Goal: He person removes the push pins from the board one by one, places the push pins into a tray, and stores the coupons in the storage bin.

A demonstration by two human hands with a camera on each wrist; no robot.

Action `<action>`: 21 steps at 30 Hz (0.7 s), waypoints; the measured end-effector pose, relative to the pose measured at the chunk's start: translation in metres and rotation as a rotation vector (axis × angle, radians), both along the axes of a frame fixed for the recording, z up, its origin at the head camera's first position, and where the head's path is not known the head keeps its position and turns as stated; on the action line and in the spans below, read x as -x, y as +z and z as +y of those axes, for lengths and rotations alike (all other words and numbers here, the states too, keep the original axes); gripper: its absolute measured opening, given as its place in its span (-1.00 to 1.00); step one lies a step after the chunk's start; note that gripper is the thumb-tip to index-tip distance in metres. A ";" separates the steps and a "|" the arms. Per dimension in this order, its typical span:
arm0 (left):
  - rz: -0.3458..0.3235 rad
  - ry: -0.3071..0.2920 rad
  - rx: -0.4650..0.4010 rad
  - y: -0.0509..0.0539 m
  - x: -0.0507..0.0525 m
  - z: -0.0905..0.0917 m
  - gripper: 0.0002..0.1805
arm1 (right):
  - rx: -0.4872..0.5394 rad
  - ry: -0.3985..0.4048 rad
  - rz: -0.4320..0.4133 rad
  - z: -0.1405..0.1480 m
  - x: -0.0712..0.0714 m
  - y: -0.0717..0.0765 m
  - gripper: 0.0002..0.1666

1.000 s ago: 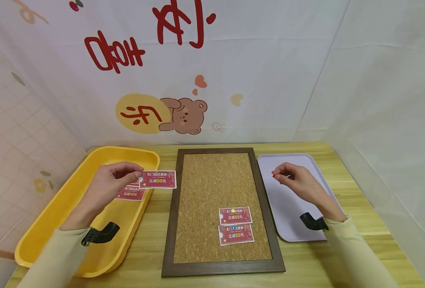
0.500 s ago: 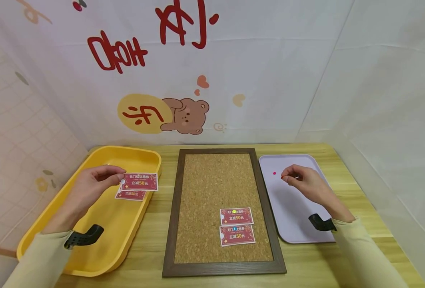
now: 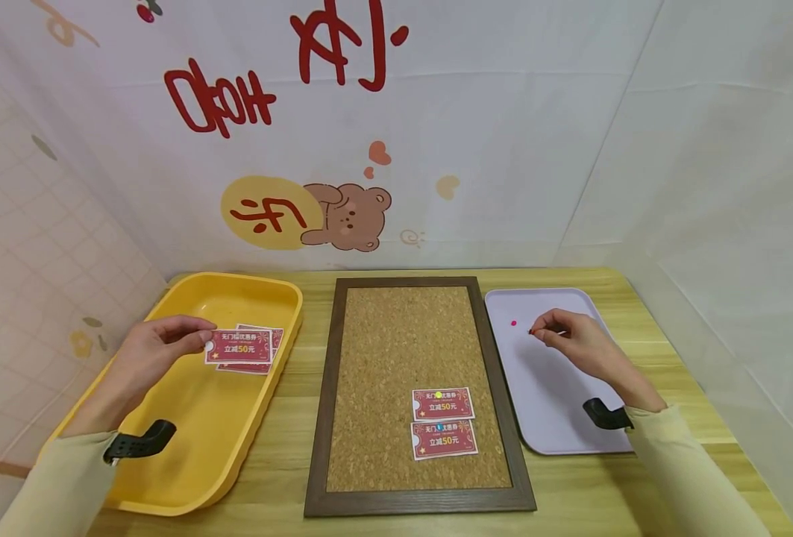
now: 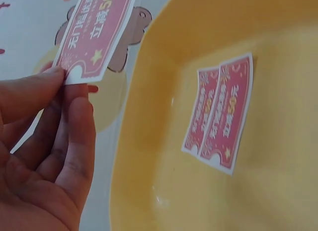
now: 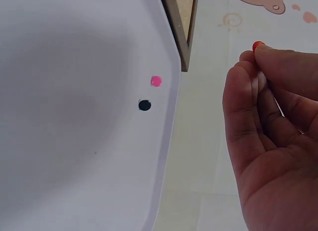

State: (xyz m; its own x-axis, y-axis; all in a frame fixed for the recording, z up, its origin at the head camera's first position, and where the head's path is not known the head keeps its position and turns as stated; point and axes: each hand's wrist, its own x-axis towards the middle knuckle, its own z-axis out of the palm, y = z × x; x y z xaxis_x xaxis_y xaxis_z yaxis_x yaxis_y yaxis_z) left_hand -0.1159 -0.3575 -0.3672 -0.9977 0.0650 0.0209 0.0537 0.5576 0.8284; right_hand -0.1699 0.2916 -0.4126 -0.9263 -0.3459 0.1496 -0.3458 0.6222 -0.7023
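Now farther leftward, left hand (image 3: 142, 360) with pinched coupon (image 3: 239, 348) (right hand (image 3: 583, 349), pinched red piece (image 5: 257, 45)).

The left hand (image 3: 144, 359) and the right hand (image 3: 587, 349) are both raised, well apart from each other, and each is pinching.

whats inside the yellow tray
Inside the yellow tray, two red coupons overlap. In the head view, the coupon the left hand pinches partly covers them; the left sleeve hides the near-left corner and anything there.
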 end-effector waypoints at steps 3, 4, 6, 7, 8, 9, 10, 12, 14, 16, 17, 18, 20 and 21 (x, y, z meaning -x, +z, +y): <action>-0.048 -0.013 -0.003 -0.001 0.002 -0.006 -0.63 | -0.009 -0.007 -0.006 0.002 0.001 -0.002 -0.92; -0.066 -0.018 -0.002 -0.002 0.003 -0.008 -0.62 | -0.010 -0.011 -0.009 0.003 0.001 -0.002 -0.92; -0.098 -0.024 0.001 -0.002 0.005 -0.010 -0.60 | -0.015 -0.014 -0.013 0.004 0.001 -0.003 -0.92; -0.109 -0.028 0.000 -0.003 0.006 -0.011 -0.60 | -0.018 -0.015 -0.015 0.005 0.001 -0.004 -0.92; -0.117 -0.032 0.003 -0.003 0.006 -0.012 -0.59 | -0.021 -0.016 -0.018 0.006 0.001 -0.005 -0.93; -0.123 -0.035 0.005 -0.004 0.007 -0.013 -0.59 | -0.026 -0.018 -0.023 0.006 0.002 -0.006 -0.93; -0.126 -0.039 0.005 -0.005 0.008 -0.014 -0.59 | -0.032 -0.021 -0.026 0.007 0.003 -0.007 -0.93; -0.128 -0.045 0.004 -0.006 0.009 -0.016 -0.59 | -0.045 -0.026 -0.034 0.008 0.004 -0.010 -0.94; -0.135 -0.053 0.000 -0.008 0.010 -0.017 -0.59 | -0.053 -0.027 -0.045 0.009 0.006 -0.012 -0.94; -0.142 -0.060 -0.008 -0.010 0.012 -0.019 -0.59 | -0.055 -0.025 -0.053 0.010 0.007 -0.014 -0.94; -0.147 -0.064 -0.011 -0.011 0.012 -0.020 -0.59 | -0.055 -0.024 -0.056 0.011 0.008 -0.015 -0.94; -0.154 -0.067 -0.013 -0.012 0.014 -0.021 -0.59 | -0.056 -0.024 -0.060 0.012 0.009 -0.016 -0.94; -0.167 -0.076 -0.010 -0.014 0.016 -0.023 -0.59 | -0.055 -0.025 -0.067 0.013 0.009 -0.018 -0.94; -0.177 -0.080 -0.008 -0.015 0.017 -0.024 -0.59 | -0.055 -0.026 -0.069 0.013 0.009 -0.018 -0.94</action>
State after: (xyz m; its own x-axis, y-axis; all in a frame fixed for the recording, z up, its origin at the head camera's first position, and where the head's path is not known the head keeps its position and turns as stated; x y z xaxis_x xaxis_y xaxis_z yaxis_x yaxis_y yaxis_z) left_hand -0.1327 -0.3815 -0.3826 -0.9775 0.1449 -0.1532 -0.0489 0.5508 0.8332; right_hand -0.1793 0.3049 -0.4305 -0.9424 -0.3279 0.0666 -0.2813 0.6685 -0.6885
